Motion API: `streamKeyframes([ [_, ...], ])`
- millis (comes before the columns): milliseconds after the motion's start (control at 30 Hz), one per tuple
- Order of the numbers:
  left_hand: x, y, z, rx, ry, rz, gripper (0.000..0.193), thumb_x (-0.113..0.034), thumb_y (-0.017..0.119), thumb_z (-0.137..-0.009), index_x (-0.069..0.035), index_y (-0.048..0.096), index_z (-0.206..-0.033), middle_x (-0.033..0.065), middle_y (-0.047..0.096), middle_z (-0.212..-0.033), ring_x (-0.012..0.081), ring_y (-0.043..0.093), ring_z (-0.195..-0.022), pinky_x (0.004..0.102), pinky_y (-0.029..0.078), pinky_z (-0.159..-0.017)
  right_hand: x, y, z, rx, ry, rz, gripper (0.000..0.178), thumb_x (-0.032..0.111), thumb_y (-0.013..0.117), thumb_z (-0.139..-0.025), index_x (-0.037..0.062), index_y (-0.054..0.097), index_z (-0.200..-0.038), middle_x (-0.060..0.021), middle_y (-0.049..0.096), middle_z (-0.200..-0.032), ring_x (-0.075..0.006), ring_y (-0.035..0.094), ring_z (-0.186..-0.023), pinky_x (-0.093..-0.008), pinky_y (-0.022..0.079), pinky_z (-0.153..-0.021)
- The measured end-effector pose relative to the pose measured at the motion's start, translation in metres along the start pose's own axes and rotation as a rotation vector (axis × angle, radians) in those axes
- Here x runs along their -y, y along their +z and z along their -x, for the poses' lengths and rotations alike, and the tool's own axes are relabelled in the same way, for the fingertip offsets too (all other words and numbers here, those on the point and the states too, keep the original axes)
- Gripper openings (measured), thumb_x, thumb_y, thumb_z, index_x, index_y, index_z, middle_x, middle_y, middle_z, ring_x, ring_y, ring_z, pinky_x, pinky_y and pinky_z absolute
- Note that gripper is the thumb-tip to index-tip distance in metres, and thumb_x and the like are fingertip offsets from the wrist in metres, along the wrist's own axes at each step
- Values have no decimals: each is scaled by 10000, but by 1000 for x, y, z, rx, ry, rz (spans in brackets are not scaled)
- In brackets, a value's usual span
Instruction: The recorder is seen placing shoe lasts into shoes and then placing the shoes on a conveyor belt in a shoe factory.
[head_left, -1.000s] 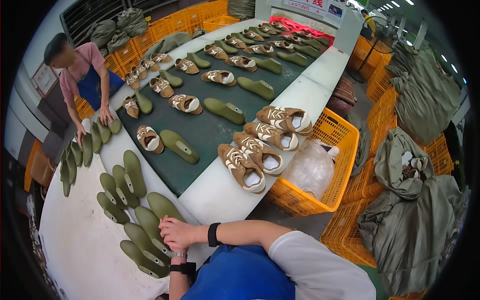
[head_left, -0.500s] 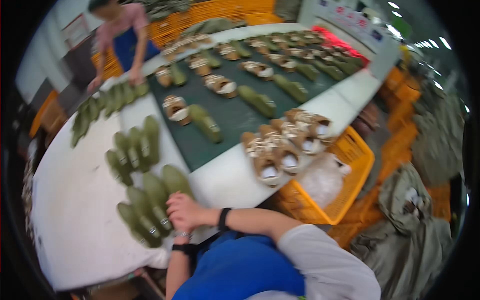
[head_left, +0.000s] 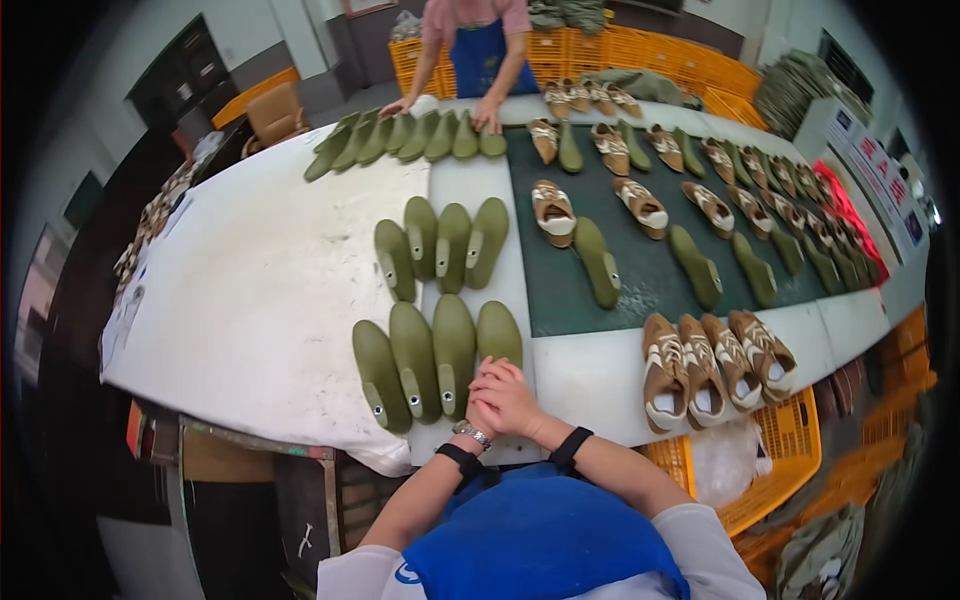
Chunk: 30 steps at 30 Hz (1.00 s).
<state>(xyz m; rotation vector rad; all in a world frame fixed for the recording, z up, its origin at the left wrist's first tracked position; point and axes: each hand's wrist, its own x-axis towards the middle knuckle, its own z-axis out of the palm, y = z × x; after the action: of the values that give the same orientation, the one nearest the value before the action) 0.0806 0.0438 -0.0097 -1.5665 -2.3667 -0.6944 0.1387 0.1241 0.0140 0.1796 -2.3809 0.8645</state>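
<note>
Both hands meet low centre: the right hand [head_left: 512, 398] curls loosely closed over the left hand [head_left: 478, 412], touching a green shoe last [head_left: 498, 335]. What either grip holds cannot be told. The white tabletop [head_left: 260, 300] fills the frame's left; orange crates [head_left: 640, 45] line the top.

A white rect. sign panel [head_left: 868, 165] with red and blue blocks is seen at upper right of frame. A clear plastic bag [head_left: 722, 462] is seen in an orange crate [head_left: 790, 470], lower right.

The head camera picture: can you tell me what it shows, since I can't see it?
A person's two hands rest clasped on a white table beside a row of four green shoe lasts. Four brown shoes sit nearby; across it, another person touches more lasts.
</note>
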Motion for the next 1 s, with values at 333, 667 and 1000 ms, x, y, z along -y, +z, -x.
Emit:
streamKeyframes([
  [333, 4, 14, 13, 153, 13, 194, 416, -268, 574, -732, -7, 536, -1054, 182, 497, -1137, 318, 453, -1082, 422, 345, -937, -12, -6, 0, 64, 51, -180, 92, 145, 603, -751, 92, 656, -805, -33, 634, -910, -266, 531, -1003, -420, 371, -903],
  [667, 64, -94, -35, 291, 11, 275, 400, -247, 659, -729, -50, 572, -1066, 153, 559, -1066, 377, 455, -1081, 421, 376, -934, -58, -11, 4, 242, 259, -316, 204, 181, 552, -847, 58, 633, -989, -80, 607, -1095, -287, 494, -1089, -381, 355, -981],
  [1000, 149, -100, 17, 127, -640, -195, 455, -371, 670, -723, -61, 595, -1047, 208, 464, -1218, 386, 345, -1205, 513, 325, -947, -39, 1, -16, 472, 283, 68, 214, 272, 591, -774, 157, 641, -947, -20, 533, -1125, -276, 349, -1239, -596, 237, -986],
])
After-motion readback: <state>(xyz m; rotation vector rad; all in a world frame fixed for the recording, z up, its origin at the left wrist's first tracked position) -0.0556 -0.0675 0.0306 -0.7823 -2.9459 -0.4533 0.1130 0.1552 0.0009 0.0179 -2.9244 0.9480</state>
